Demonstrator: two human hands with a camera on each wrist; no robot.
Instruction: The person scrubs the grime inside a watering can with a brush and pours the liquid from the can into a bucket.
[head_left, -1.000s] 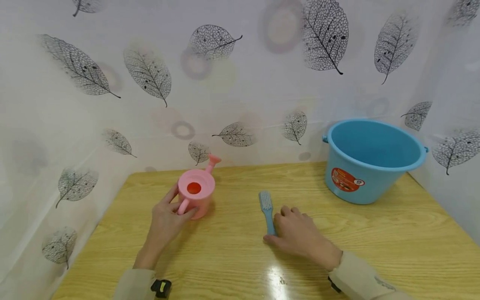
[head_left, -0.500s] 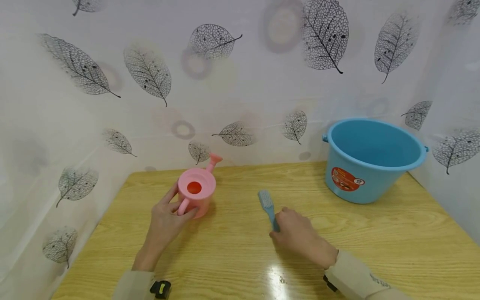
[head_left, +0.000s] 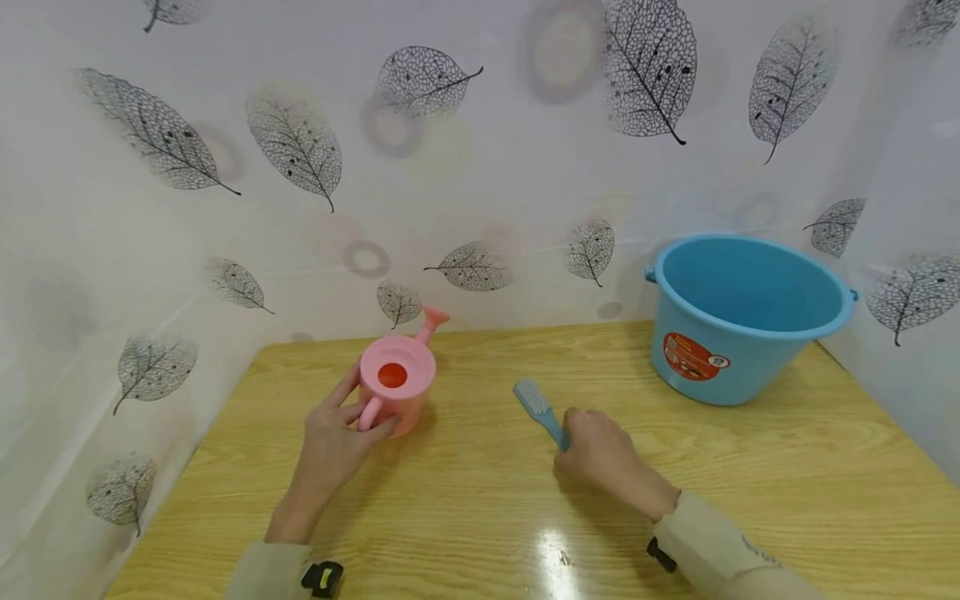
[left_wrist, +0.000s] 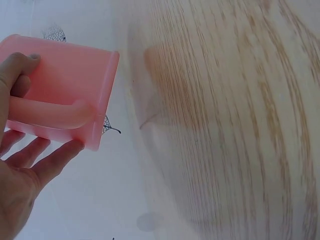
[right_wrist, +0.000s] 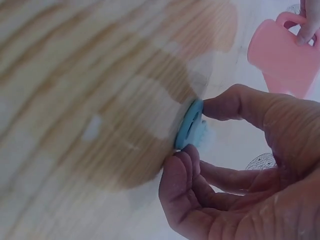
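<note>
Pink watering can was upright at left, spout pointing back-right; blue brush slanted to its right, bristles up.

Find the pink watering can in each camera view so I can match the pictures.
Head: the pink watering can is left of centre, seen from above.
Left wrist: the watering can is at upper left, reaching the left edge, its handle towards the camera.
Right wrist: the watering can is at upper right, by the picture's edge.
Shared landmark: the left hand holding it.
</note>
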